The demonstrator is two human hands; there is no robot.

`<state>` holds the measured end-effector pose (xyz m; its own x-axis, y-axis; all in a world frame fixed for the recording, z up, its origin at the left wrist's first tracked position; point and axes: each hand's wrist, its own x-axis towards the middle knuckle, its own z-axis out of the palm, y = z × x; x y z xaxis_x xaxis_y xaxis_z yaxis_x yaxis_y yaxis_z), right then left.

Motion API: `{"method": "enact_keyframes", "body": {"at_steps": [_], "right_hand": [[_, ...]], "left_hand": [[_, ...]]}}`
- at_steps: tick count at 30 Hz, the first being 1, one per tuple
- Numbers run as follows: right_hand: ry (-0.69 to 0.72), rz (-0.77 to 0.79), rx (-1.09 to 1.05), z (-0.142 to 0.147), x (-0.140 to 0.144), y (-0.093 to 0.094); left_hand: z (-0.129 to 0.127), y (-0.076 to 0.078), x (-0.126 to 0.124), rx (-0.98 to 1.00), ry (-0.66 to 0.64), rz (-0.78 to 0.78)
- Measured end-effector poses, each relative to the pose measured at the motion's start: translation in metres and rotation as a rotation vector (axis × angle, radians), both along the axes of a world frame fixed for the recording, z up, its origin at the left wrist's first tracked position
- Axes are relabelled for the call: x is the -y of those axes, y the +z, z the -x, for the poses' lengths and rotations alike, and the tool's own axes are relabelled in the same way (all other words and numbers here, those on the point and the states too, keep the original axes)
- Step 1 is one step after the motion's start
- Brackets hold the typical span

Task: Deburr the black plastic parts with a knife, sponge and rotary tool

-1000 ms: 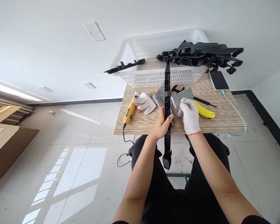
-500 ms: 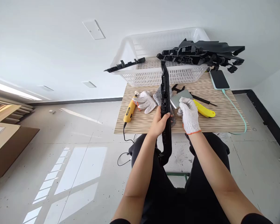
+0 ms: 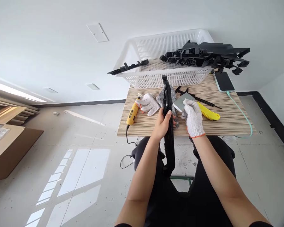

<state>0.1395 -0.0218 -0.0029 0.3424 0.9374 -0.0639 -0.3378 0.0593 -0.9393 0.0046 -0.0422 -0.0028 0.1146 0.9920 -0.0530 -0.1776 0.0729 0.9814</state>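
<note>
My bare left hand (image 3: 162, 124) is closed around a long black plastic trim part (image 3: 169, 142), held lengthwise over the table edge and my lap. Its far end points at the basket; its near end bends to the left. My right hand (image 3: 192, 116), in a white knitted glove with an orange cuff, has its fingers curled together to the right of the part, apart from it. What those fingers hold, if anything, is hidden. Just beyond them lies a grey-green flat block (image 3: 182, 101) with a pale edge. Under the trim part is a grey cloth or glove (image 3: 174, 94).
A white plastic basket (image 3: 138, 75) at the back bears several black trim parts (image 3: 203, 56), some overhanging its rim. On the table lie a yellow corded tool (image 3: 132, 113), a white glove (image 3: 149, 104), black calipers (image 3: 201, 99), a yellow-handled tool (image 3: 209, 113) and a phone (image 3: 223, 82) on a cable.
The trim part has moved back towards my body, its far end dropping away from the basket rim. My right hand stays closed in nearly the same place. The view has shifted slightly.
</note>
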Motion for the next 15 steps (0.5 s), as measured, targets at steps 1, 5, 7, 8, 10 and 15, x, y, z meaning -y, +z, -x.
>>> {"method": "enact_keyframes", "body": {"at_steps": [1,5,7,8,10,15], "right_hand": [[0.005,0.006,0.006,0.000,0.001,0.001],[0.020,-0.003,0.037,0.000,0.007,0.007],[0.010,-0.017,0.002,-0.001,0.009,0.010],[0.007,-0.018,-0.031,-0.001,0.009,0.012],[0.016,-0.017,-0.105,-0.003,0.009,0.014],[0.168,0.026,-0.101,-0.004,0.009,0.012]], "left_hand": [[0.000,0.001,0.000,0.013,0.008,0.003],[0.000,0.002,0.001,0.032,0.056,0.030],[0.000,0.001,-0.001,0.043,0.092,0.044],[0.001,0.000,-0.002,0.047,0.111,0.041],[0.001,-0.003,-0.004,0.047,0.150,0.015],[0.002,-0.010,-0.007,0.005,0.174,-0.020]]}}
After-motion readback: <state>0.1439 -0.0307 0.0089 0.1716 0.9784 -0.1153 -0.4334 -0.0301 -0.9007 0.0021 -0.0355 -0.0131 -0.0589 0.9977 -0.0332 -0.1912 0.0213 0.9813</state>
